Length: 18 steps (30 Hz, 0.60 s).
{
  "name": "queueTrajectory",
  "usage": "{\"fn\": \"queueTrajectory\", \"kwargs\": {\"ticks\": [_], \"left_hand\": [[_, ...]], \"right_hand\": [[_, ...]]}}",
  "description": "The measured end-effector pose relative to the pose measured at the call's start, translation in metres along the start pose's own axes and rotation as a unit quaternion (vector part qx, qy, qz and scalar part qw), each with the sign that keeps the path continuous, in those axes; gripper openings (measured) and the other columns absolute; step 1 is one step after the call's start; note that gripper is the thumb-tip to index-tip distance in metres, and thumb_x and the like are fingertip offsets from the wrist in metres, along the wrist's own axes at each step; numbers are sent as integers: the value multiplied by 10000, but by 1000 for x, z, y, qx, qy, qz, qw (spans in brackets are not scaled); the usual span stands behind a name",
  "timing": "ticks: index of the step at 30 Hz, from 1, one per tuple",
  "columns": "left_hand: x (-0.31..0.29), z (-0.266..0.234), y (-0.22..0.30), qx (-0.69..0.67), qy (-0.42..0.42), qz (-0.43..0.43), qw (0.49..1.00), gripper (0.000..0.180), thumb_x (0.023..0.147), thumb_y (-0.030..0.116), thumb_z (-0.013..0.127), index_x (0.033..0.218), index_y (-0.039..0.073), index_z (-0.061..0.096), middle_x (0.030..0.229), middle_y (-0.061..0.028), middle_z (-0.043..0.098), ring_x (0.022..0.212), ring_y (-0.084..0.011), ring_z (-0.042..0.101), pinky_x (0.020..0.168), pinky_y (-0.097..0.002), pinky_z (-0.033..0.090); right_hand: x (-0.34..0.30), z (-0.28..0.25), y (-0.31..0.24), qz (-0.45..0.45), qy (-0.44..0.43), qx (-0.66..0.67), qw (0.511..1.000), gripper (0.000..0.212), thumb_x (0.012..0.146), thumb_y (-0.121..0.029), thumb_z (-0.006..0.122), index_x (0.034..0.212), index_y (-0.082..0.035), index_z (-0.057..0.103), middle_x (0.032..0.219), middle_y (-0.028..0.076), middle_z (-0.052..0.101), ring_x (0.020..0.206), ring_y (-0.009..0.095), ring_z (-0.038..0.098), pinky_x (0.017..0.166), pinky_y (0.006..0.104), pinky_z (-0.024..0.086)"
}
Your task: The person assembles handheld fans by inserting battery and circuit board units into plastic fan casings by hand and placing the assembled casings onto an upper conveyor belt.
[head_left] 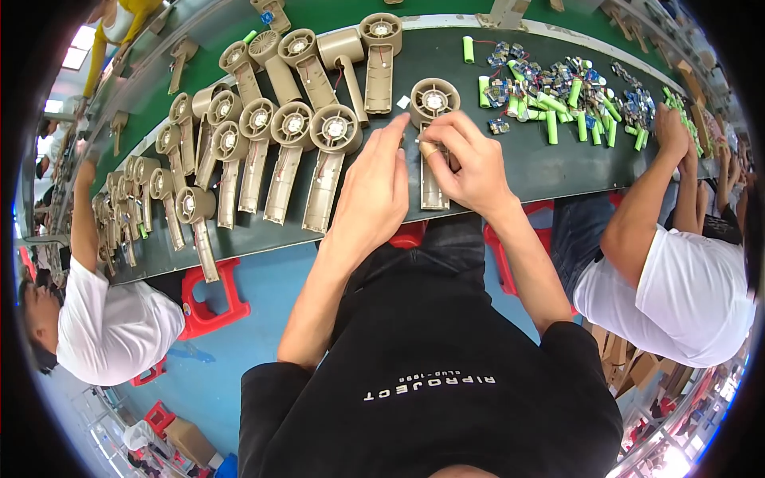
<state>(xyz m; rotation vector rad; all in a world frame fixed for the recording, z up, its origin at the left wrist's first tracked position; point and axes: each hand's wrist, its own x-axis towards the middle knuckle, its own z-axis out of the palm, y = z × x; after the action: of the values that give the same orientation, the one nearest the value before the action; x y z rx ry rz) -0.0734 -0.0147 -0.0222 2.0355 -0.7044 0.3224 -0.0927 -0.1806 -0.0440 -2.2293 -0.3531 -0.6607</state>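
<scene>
On the dark green table in front of me lies a beige handheld fan half-shell point(435, 97), its round fan head pointing away and its open handle toward me. My right hand point(474, 163) is over the handle, with thumb and fingertips pinched together. Whatever is in the pinch is too small to name; a tiny pale bit shows by the fingertips. My left hand point(374, 187) stands on edge along the left of the handle, fingers stretched out, with nothing visible in it. A small white piece point(403, 102) lies just left of the fan head.
Several more beige fan shells point(291, 126) crowd the table to the left. A pile of green cylindrical batteries with small circuit boards point(558, 95) lies on the right. White-shirted co-workers sit at both sides, the right one's hand point(672, 131) near more batteries. Red stools point(213, 299) stand below.
</scene>
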Motion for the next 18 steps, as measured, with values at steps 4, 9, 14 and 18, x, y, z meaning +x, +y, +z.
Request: {"fn": "queueTrajectory", "kwargs": {"ticks": [4, 9, 14, 18], "left_hand": [[-7, -2, -5, -80, -65, -139, 985, 373, 943, 50, 609, 1302, -12, 531, 949, -168, 700, 798, -247, 703, 735, -330, 535], [-9, 3, -12, -87, -36, -99, 991, 328, 919, 31, 642, 1243, -11, 618, 877, -143, 683, 738, -196, 669, 682, -325, 513], [-5, 5, -10, -41, -35, -54, 997, 302, 875, 8, 675, 1177, -1, 676, 821, -125, 645, 677, -209, 607, 630, -322, 474], [-6, 5, -12, -27, -40, -35, 998, 304, 870, 17, 686, 1172, -9, 666, 852, -137, 634, 707, -281, 621, 637, -369, 492]], "right_hand": [[-4, 3, 3, -2, 41, 26, 999, 113, 816, 4, 699, 918, -17, 656, 878, 61, 589, 579, 120, 551, 491, 249, 419], [-7, 6, 5, 64, 30, 112, 991, 82, 854, 33, 660, 927, 18, 627, 846, 41, 549, 621, 72, 489, 500, 219, 372], [-7, 9, 4, 71, 27, 121, 990, 74, 865, 38, 639, 933, 16, 619, 841, 36, 548, 626, 72, 468, 512, 216, 367], [-6, 8, 3, 76, 21, 118, 990, 59, 872, 29, 634, 928, 16, 621, 842, 38, 551, 626, 73, 474, 515, 219, 372]]}}
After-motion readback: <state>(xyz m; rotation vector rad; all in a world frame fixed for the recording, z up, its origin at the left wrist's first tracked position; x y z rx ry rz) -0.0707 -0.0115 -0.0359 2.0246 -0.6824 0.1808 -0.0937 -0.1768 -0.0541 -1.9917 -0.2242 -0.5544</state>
